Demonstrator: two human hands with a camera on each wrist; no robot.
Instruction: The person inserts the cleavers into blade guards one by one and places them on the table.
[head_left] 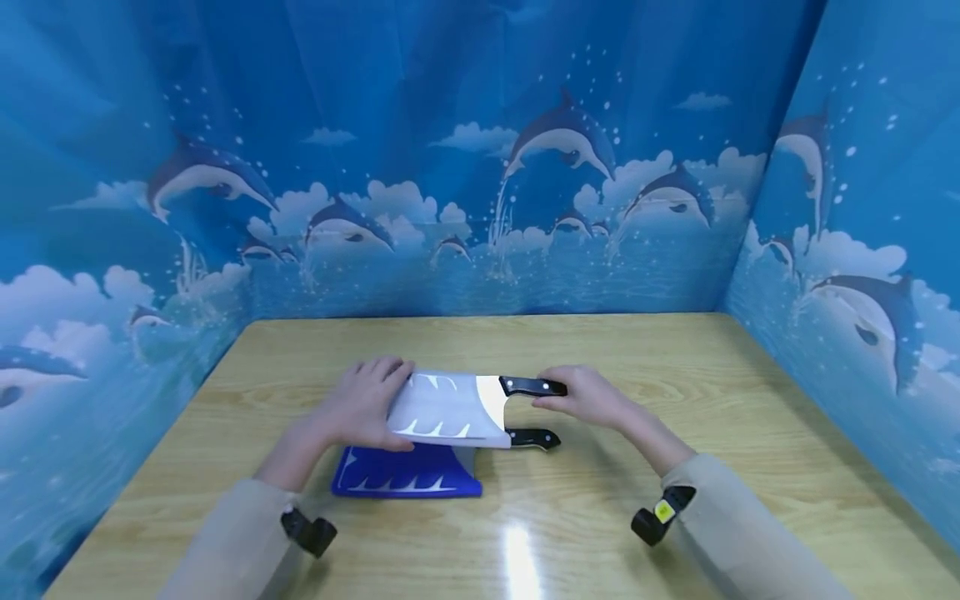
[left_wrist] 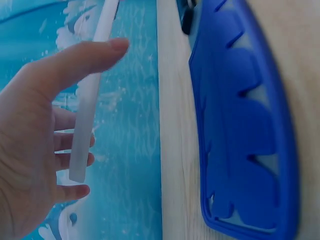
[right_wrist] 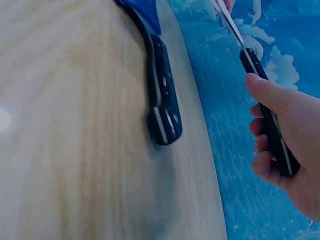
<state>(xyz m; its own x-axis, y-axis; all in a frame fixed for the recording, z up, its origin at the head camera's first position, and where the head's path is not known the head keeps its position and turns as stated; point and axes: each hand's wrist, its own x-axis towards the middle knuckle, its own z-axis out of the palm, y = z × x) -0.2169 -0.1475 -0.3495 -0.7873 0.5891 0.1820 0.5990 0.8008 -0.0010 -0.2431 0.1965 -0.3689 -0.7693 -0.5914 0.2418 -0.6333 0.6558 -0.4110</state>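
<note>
My left hand [head_left: 367,404] grips a pale, translucent blade guard [head_left: 442,408] by its left end, with the thumb on one side and the fingers on the other. The guard covers most of a cleaver's blade; a bright strip of bare blade [head_left: 491,398] shows near the handle. My right hand [head_left: 588,396] holds that cleaver by its black riveted handle [right_wrist: 272,125]. Both are raised above the table. Beneath lies a second cleaver in a blue guard [left_wrist: 240,125], its black handle [right_wrist: 165,95] pointing right. The raised guard hides part of it in the head view.
The wooden table [head_left: 600,533] reaches back to a blue dolphin-print curtain [head_left: 420,150], which also runs along the left and right sides. Dark wrist cameras [head_left: 307,533] sit on both sleeves.
</note>
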